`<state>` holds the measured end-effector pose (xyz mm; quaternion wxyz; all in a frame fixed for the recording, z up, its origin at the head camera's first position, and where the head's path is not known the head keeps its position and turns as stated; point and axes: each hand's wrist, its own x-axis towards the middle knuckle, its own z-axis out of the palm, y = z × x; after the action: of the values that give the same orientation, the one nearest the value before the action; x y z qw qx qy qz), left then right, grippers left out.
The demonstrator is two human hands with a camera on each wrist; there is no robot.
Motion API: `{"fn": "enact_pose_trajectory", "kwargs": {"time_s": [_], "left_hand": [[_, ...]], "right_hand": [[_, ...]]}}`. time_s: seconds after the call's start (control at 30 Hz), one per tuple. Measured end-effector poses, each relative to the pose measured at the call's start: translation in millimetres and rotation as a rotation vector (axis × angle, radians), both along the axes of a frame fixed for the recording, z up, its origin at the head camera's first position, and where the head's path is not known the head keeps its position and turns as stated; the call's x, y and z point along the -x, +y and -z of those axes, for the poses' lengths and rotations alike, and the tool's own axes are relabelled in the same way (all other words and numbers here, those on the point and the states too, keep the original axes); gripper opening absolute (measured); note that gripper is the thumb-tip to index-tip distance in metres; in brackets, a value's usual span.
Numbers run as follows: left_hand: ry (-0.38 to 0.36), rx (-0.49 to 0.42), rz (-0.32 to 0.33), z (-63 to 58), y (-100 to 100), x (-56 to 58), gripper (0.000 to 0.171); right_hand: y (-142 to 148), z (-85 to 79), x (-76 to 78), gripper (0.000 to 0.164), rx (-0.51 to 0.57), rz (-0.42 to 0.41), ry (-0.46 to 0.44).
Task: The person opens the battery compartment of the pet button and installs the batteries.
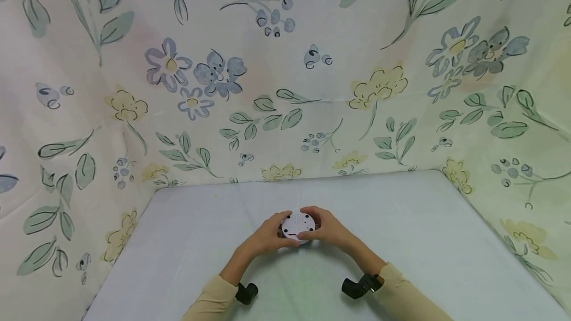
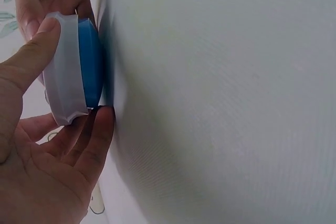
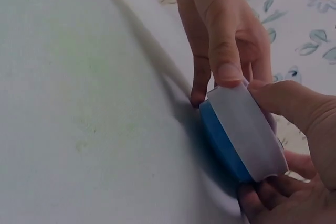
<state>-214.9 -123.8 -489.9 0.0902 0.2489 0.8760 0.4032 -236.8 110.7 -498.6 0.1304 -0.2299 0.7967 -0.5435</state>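
A small round device (image 1: 298, 223) is held between both hands just over the white table. Its upturned white side shows dark round feet, a cluster of small holes and a dark slot. In the left wrist view, the device (image 2: 65, 72) has a white casing with a blue part facing the tabletop. My left hand (image 1: 269, 235) grips its left edge, thumb on the near rim and fingers around the far side. Gripping the opposite edge is my right hand (image 1: 331, 228), its thumb lying by the upturned side. What the blue part is cannot be made out.
The white table (image 1: 200, 232) spreads around the hands. A floral curtain (image 1: 285, 88) hangs behind it and along both sides. Black wrist cameras (image 1: 357, 287) are strapped at both sleeve cuffs.
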Motion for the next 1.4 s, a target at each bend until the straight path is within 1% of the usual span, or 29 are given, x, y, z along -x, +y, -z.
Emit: {"fn": "enact_pose_trajectory", "kwargs": {"time_s": [0.2,0.33,0.6,0.7,0.83,1.17,1.4], "left_hand": [[0.015,-0.011,0.025,-0.5,1,0.4,0.081],[0.012,0.002,0.025,-1.5,2,0.6,0.081],[0.041,0.008,0.022,-2.0,5,1.5,0.081],[0.046,0.017,0.016,-2.2,5,0.9,0.081],[0.043,0.022,0.007,-2.4,5,0.1,0.081],[0.03,0.029,-0.004,-3.1,7,-1.4,0.083],[0.022,0.033,-0.018,-2.2,10,-3.0,0.083]], "right_hand": [[-3,-2.8,-0.9,0.072,0.032,0.022,-0.057],[-5,-3.5,-1.3,0.073,0.072,0.047,-0.089],[-9,-4.3,-2.9,0.074,0.147,0.116,-0.158],[-11,-4.4,-3.7,0.074,0.15,0.134,-0.158],[-11,-5.0,-4.5,0.075,0.158,0.137,-0.165],[-13,-6.2,-4.5,0.078,0.175,0.151,-0.214],[-14,-5.8,-4.3,0.074,0.177,0.185,-0.242]]}}
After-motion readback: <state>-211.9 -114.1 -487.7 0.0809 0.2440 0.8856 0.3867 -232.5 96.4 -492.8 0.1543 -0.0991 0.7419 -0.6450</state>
